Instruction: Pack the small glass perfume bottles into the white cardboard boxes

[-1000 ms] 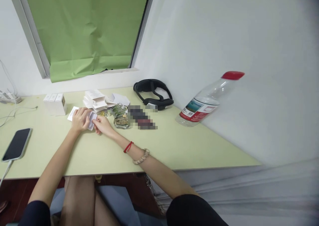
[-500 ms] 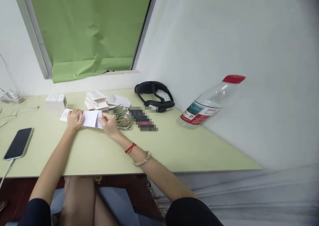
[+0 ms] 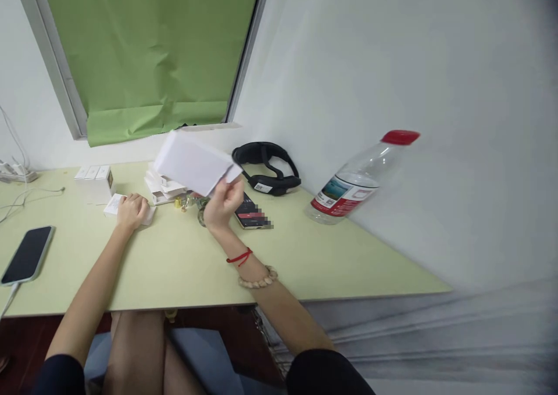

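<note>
My right hand (image 3: pixel 223 204) is raised above the table, pinching a white folded paper (image 3: pixel 192 161) by its lower right edge. The paper tilts up to the left, hiding part of the pile behind it. On the table, my left hand (image 3: pixel 132 211) is closed over a small flat white box (image 3: pixel 112 204), whose ends show on both sides of the fingers. Beneath my right hand lies a partly covered heap of clear and greenish small items (image 3: pixel 201 212). A little yellow piece (image 3: pixel 177 202) sits to its left.
White cartons (image 3: pixel 94 184) stand at the back left, with opened white boxes (image 3: pixel 163 187) to their right. A black headset (image 3: pixel 268 171), a dark phone (image 3: pixel 253 212) and a red-capped bottle (image 3: pixel 344 186) are on the right. Another phone (image 3: pixel 28 254) is plugged into a cable at left.
My right hand has lifted the folded white paper up and to the right, away from my left hand. My left hand stays low on the flat white box.
</note>
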Tool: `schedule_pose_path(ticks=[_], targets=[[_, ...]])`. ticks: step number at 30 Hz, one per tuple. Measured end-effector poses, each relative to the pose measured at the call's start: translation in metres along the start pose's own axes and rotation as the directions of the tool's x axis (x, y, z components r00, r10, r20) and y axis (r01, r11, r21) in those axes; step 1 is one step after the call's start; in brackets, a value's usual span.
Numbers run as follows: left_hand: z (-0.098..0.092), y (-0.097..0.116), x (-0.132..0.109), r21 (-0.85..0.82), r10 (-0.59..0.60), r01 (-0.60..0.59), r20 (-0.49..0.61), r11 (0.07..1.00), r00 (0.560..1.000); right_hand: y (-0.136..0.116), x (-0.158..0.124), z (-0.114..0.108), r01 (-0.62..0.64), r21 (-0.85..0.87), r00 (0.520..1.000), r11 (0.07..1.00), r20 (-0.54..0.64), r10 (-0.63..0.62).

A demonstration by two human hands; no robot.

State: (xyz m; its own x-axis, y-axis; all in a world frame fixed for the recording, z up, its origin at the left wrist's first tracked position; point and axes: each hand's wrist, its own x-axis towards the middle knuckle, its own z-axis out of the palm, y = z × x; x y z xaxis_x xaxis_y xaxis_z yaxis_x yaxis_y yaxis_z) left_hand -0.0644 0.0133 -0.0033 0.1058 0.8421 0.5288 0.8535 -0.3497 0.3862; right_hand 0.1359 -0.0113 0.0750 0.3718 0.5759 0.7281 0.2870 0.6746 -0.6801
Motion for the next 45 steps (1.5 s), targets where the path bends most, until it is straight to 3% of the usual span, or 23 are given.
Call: schedule_pose_path(ticks=[2,6,9,14,16,20,24,30,36,40,45], targets=[[0.000,0.001,-0.001,0.010,-0.007,0.007,0.004,1.000,1.000,0.000,0.012,-0.003,-0.032,0.098,0.983,0.995,-0.175,0.049],[0.001,0.005,-0.002,0.027,-0.021,0.021,0.012,0.999,1.000,0.010,0.034,-0.013,-0.088,0.178,0.960,0.980,-0.247,0.131],[0.001,0.006,-0.001,0.037,-0.018,0.017,0.022,0.999,1.000,0.025,0.048,-0.023,-0.203,0.188,0.933,0.961,-0.260,0.248],[0.000,0.005,0.001,0.035,-0.014,0.013,0.029,0.999,0.999,0.039,0.062,-0.034,-0.502,0.306,0.770,0.809,-0.267,0.579],[0.000,0.006,0.001,0.036,-0.018,0.017,0.032,0.999,0.999,0.041,0.064,-0.035,-0.555,0.309,0.741,0.772,-0.237,0.628],[-0.001,0.007,0.001,0.039,-0.015,0.014,0.038,0.999,0.999,0.049,0.065,-0.036,-0.576,0.307,0.735,0.757,-0.209,0.644],[-0.001,0.007,0.000,0.040,-0.013,0.011,0.037,0.999,0.999,0.063,0.065,-0.039,-0.605,0.377,0.686,0.701,-0.200,0.700],[-0.001,0.007,0.000,0.005,0.039,-0.039,0.036,0.999,0.999,0.083,0.065,-0.039,-0.591,0.378,0.707,0.713,-0.184,0.683],[-0.002,0.014,0.000,-0.054,0.149,-0.146,0.051,0.988,0.988,0.088,0.064,-0.038,-0.638,0.292,0.738,0.712,-0.033,0.674],[-0.001,0.018,0.001,-0.064,0.167,-0.163,0.058,0.985,0.984,0.085,0.062,-0.038,-0.674,0.233,0.727,0.701,0.045,0.685],[-0.001,0.019,0.001,-0.072,0.166,-0.163,0.048,0.984,0.985,0.082,0.059,-0.037,-0.657,0.162,0.747,0.736,0.012,0.665]])
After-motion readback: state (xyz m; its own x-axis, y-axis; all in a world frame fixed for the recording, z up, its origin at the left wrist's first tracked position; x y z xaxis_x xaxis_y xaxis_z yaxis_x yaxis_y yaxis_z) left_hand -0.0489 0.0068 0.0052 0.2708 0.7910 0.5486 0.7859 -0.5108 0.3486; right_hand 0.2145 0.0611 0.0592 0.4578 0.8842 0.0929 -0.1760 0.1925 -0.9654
